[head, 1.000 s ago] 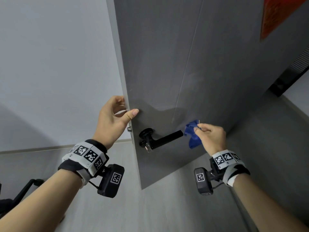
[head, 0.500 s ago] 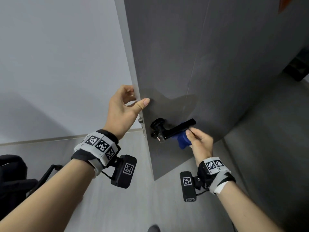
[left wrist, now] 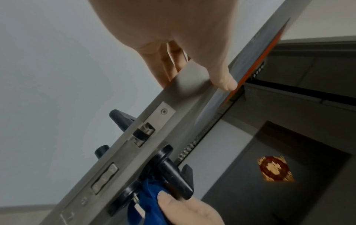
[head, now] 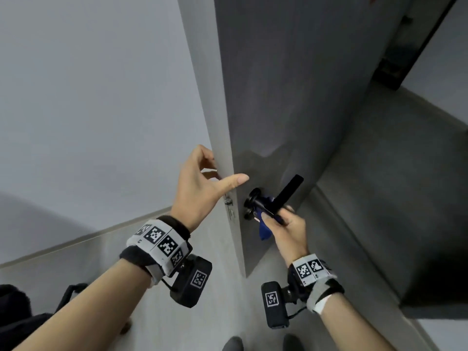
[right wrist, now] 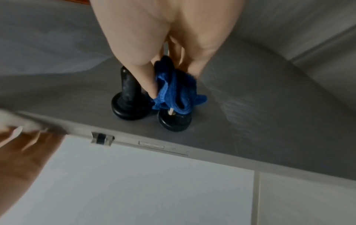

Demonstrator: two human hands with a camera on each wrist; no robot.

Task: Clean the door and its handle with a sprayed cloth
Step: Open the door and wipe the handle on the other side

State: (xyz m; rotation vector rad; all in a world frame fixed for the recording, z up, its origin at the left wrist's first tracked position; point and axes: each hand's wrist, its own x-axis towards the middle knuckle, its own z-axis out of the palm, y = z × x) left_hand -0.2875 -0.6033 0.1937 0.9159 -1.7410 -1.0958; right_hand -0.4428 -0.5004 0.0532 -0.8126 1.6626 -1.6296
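Note:
The grey door [head: 291,97] stands ajar with its edge toward me. My left hand [head: 225,168] grips that edge above the latch, fingers behind it and thumb on the front face; the left wrist view shows the same hold [left wrist: 194,80]. A black lever handle [head: 291,188] points up and to the right. My right hand [head: 276,214] holds a blue cloth [head: 264,230] bunched against the lever's neck by the round base. The right wrist view shows the cloth [right wrist: 173,91] wrapped beside the handle [right wrist: 128,91], its end hanging over a second round black lock base [right wrist: 174,121].
A white wall [head: 88,97] is to the left and a dark door frame [head: 405,46] at the upper right. A black bag [head: 15,312] sits low on the left. My shoes [head: 233,344] show at the bottom edge. The latch plate [left wrist: 146,129] is on the door edge.
My right hand has slid the cloth along the lever from its free end to its neck near the base. My left hand keeps its hold on the door edge.

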